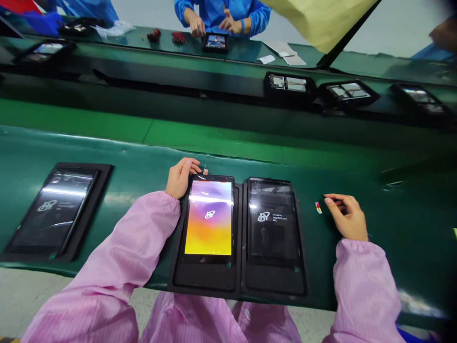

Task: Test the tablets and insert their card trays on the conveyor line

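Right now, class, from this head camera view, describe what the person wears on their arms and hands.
The left sleeve and right sleeve are loose, pink and finely striped, and each is gathered at the wrist. The left hand and right hand are bare, with no gloves.

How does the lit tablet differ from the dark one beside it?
The lit tablet shows a purple-to-yellow screen; the dark tablet a black one with Hyundai Technology text. The left hand is at the lit tablet's top corner, away from the dark tablet. Both carry an HY logo and lie in black trays.
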The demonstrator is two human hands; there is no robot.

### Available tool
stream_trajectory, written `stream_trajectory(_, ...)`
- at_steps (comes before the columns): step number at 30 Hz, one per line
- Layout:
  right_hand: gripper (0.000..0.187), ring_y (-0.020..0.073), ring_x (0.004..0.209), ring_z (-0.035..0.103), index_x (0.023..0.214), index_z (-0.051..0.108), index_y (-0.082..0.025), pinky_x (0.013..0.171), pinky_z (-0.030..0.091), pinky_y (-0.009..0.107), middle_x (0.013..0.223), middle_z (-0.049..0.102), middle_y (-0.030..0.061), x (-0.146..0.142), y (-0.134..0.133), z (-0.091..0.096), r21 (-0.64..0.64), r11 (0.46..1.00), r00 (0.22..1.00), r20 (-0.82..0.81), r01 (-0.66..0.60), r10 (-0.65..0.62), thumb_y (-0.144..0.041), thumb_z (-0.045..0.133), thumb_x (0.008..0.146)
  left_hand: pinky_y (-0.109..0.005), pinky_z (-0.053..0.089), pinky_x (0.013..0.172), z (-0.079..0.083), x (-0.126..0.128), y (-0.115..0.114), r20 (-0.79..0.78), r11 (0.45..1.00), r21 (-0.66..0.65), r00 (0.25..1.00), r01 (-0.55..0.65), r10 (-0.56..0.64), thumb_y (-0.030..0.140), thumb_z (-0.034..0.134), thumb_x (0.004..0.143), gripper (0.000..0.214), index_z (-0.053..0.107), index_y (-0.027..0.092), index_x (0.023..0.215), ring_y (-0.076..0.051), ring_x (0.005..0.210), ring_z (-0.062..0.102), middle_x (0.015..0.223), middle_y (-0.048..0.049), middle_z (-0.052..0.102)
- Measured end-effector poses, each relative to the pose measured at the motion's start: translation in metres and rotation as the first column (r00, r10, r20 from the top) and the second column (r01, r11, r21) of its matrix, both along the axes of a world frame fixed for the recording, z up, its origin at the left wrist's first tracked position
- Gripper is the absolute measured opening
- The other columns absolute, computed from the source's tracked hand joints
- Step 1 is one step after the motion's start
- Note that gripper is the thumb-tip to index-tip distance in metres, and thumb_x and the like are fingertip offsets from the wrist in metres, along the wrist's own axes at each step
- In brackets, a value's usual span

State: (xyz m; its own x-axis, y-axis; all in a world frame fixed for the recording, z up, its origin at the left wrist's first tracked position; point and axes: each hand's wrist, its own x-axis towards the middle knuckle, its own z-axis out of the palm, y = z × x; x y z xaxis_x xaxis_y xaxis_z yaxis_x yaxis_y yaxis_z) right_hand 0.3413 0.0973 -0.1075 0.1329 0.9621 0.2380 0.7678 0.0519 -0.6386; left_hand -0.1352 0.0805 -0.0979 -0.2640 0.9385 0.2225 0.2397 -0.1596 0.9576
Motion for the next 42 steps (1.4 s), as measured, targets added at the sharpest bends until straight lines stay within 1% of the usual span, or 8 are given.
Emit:
stream_trajectory(17,0.032,0.0148,0.074,0.051,0.091,0.068,-0.022,0.072,0.045,0.032,0.092,0.058,0.0036,0.0032,0.0009,-0.0028,0.004,1.0,1.0,0.007,-0.004,0.004,-0.05,0.06,0.079,-0.027,0.048,0.068,-0.0009,-0.0007,0.0006,-0.006,1.0,-0.007,1.0,0.008,-0.008,0.054,0.039,0.093,0.045,0.065,0.018,0.089,-0.015,0.069,0.062,0.075,-0.0052,0.068)
stream_trajectory(23,0.031,0.0142,0.072,0.05,0.09,0.068,-0.021,0.07,0.044,0.032,0.093,0.058,0.0035,0.0031,0.0002,-0.0021,0.002,1.0,1.0,0.001,-0.01,0.01,-0.049,0.06,0.079,-0.027,0.048,0.069,-0.0017,-0.0013,0.0008,-0.011,1.0,-0.005,1.0,0.01,-0.01,0.052,0.039,0.094,0.044,0.065,0.017,0.09,-0.014,0.069,0.062,0.075,-0.0052,0.068)
stream_trajectory(29,0.032,0.0151,0.073,0.05,0.09,0.068,-0.021,0.071,0.044,0.032,0.092,0.059,0.0037,0.0044,0.0009,-0.0032,0.003,1.0,1.0,0.003,-0.013,0.013,-0.051,0.06,0.079,-0.027,0.048,0.068,0.0002,-0.0005,0.0007,-0.014,1.0,-0.009,1.0,0.004,-0.004,0.055,0.039,0.093,0.046,0.065,0.017,0.089,-0.015,0.069,0.062,0.075,-0.0052,0.068)
stream_trajectory(42,0.034,0.0154,0.073,0.051,0.09,0.068,-0.021,0.069,0.044,0.032,0.093,0.059,0.0047,0.0021,0.0013,-0.0005,-0.012,1.0,1.0,-0.002,-0.001,0.001,-0.052,0.06,0.077,-0.028,0.048,0.069,-0.0016,-0.0021,0.0011,-0.018,1.0,-0.013,1.0,0.007,-0.008,0.053,0.039,0.094,0.044,0.065,0.018,0.09,-0.014,0.069,0.062,0.075,-0.0055,0.069)
